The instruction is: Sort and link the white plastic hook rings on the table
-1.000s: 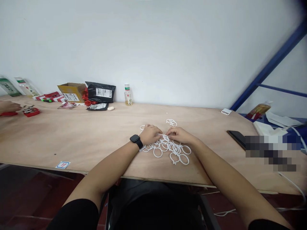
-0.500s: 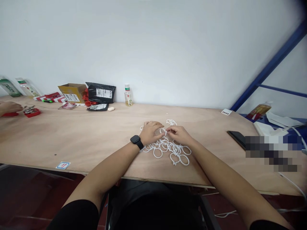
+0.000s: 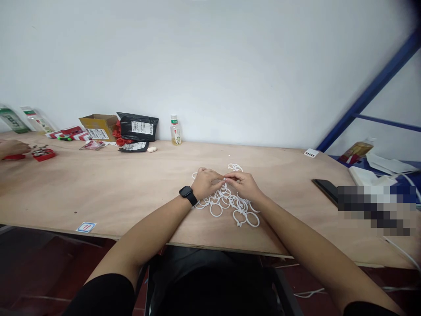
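A heap of white plastic rings [image 3: 230, 206] lies on the plywood table [image 3: 115, 188] in front of me. My left hand [image 3: 205, 182], with a black watch on its wrist, and my right hand [image 3: 242, 184] meet fingertip to fingertip just above the heap's far side. Both hands are closed in a pinch on one white ring [image 3: 224, 181] held between them. A smaller cluster of white rings [image 3: 234, 167] lies just beyond my hands.
A small bottle [image 3: 175, 130], black parcel bags [image 3: 138, 127], a cardboard box [image 3: 98, 126] and red parts stand at the back left. Another person's hand [image 3: 11, 148] works at the far left. A black phone [image 3: 325, 188] lies to the right; a blue frame [image 3: 371, 87] rises behind it.
My hands lifted a ring off the heap and drew together, with the fingertips now touching over it. The heap itself has hardly shifted.
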The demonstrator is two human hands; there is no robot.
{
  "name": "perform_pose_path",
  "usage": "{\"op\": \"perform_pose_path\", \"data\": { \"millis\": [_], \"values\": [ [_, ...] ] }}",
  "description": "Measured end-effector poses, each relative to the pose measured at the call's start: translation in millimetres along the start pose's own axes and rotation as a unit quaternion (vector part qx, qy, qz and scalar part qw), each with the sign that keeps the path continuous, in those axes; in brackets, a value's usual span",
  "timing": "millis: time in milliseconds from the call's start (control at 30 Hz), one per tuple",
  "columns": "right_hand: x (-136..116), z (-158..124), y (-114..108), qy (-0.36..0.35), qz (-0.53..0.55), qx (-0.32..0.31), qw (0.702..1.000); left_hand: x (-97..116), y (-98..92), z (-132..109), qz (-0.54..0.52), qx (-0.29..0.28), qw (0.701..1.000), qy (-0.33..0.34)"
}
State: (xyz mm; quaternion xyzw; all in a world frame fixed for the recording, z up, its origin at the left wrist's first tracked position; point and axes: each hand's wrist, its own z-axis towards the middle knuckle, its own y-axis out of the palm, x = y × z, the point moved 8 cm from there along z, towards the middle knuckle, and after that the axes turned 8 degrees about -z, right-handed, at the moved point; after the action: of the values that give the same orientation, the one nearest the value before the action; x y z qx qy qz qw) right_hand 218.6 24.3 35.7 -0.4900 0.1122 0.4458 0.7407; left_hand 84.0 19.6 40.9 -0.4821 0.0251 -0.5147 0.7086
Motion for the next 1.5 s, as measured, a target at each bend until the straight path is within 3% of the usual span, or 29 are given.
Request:
{"op": "perform_pose_path", "data": {
  "millis": [200, 433, 600, 700, 767, 933, 1133, 1500],
  "values": [
    [8.7, 1.1, 6.1, 0.010, 0.056, -0.016, 0.998, 2.1, -4.1, 0.9, -0.008, 0.026, 1.000, -0.008],
    [-2.0, -0.3, 5.9, 0.009, 0.014, 0.034, 0.999, 2.8, -4.8, 0.9, -0.002, 0.055, 0.998, -0.026],
    [-8.9, 2.6, -2.2, -0.032, -0.070, 0.057, 0.995, -1.1, -6.8, 2.9, 0.018, 0.060, 0.998, -0.019],
    [0.9, 5.1, -17.9, -0.060, -0.147, 0.081, 0.984, -16.3, -16.5, 2.9, 0.050, 0.076, 0.995, -0.047],
    [15.7, 6.9, -27.7, -0.061, -0.212, 0.079, 0.972, -36.1, -21.9, 1.3, 0.076, 0.065, 0.989, -0.108],
    [60.5, 12.4, -39.8, 0.011, -0.331, 0.063, 0.942, -83.8, -26.5, -9.7, 0.122, 0.003, 0.955, -0.272],
    [73.8, 17.0, -28.4, 0.046, -0.242, 0.092, 0.965, -97.3, -17.7, -14.4, 0.138, -0.068, 0.940, -0.306],
    [54.6, 9.2, -24.8, 0.019, -0.149, 0.072, 0.986, -94.6, -13.8, -13.8, 0.132, -0.077, 0.947, -0.282]
  ]
}}
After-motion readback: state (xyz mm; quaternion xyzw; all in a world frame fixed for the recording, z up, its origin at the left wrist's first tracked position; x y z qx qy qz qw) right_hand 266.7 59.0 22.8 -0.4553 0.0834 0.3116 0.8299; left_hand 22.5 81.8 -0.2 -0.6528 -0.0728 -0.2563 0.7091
